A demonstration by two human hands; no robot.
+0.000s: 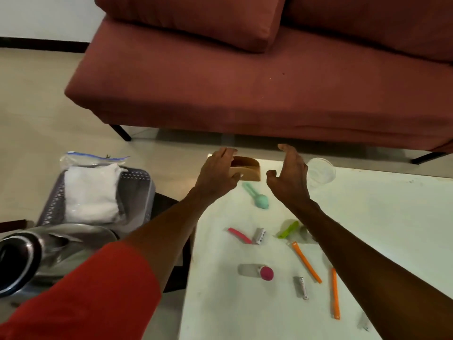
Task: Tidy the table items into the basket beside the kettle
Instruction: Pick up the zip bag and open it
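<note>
A brown cardboard holder [247,168] stands at the far left corner of the white table [367,217]. My left hand [218,173] grips its left end with curled fingers. My right hand [289,175] hovers open just right of it, fingers spread, not touching it. The grey perforated basket [137,192] sits left of the table with a white filled zip bag [90,192] inside. The steel kettle [36,253] lies in front of the basket at the lower left.
On the table lie a mint scoop [257,197], a pink razor [245,235], a green clip [289,229], two orange sticks [306,262], a pink-capped tube [257,271], a small battery [301,287] and a clear lid [321,171]. A red sofa [245,82] stands beyond.
</note>
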